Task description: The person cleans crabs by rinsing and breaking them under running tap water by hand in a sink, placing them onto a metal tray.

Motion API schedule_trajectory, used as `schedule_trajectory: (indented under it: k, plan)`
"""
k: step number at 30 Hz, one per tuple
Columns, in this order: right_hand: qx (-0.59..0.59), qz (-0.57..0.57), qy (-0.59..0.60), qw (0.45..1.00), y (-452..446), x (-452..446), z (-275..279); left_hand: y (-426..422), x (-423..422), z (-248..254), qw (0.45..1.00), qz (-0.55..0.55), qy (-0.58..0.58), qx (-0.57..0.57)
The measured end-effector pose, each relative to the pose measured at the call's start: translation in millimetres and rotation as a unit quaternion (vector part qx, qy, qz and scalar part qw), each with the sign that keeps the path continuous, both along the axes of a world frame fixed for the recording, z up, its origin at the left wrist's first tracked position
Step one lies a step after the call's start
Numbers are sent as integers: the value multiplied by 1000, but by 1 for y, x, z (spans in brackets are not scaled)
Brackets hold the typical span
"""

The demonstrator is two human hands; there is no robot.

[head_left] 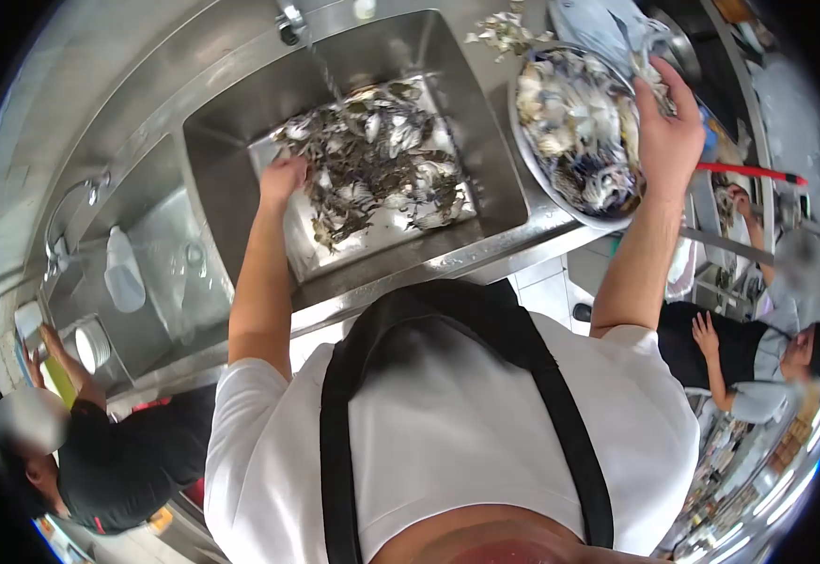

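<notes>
A pile of crabs (382, 160) lies in the steel sink (217, 169), under water running from a tap (290, 23). At the pile's left edge is my left hand (284, 179), its fingers curled in and smeared, so what they hold cannot be made out. To the right of the sink stands a metal bowl (523, 155) filled with pale crab pieces (579, 122). My right hand (668, 127) is over the bowl's upper right rim, thumb and fingers closed round a pale crab piece (652, 86).
Scraps (508, 34) lie behind the bowl, beside a plastic bag (588, 23). A second sink at left holds a white bottle (124, 271). One person (137, 461) works at lower left; another person (729, 352) is at right. A red handle (753, 173) extends beyond my right wrist.
</notes>
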State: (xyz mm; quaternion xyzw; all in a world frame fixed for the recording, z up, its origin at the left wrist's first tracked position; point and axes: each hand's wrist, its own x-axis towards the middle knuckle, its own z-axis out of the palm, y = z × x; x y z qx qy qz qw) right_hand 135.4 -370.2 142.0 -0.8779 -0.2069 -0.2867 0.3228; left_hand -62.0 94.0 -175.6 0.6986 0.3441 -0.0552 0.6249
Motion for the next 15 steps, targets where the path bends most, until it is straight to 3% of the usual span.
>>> schedule_trajectory:
  k: [2, 4, 6, 8, 11, 13, 15]
  plan:
    - [-28, -58, -13, 998, -30, -2, 4, -19, -13, -11, 997, 49, 26, -56]
    - [-108, -89, -21, 990, -60, 7, -21, -17, -20, -46, 995, -9, 29, -98]
    - [-179, -90, 201, 959, -80, 8, -49, -26, -15, -64, 993, -18, 62, -94]
    - [-184, -23, 158, 970, -73, -5, -59, -51, -4, -44, 995, -5, 58, -83]
    - [-186, -31, 152, 970, -75, -9, -55, -49, -1, -46, 994, -70, 20, -78]
    - [-147, -40, 75, 985, -56, -16, -48, -65, 6, -31, 997, -62, 50, 24]
    - [-61, -21, 20, 998, -30, -31, -38, -72, 9, -51, 988, -101, 28, 115]
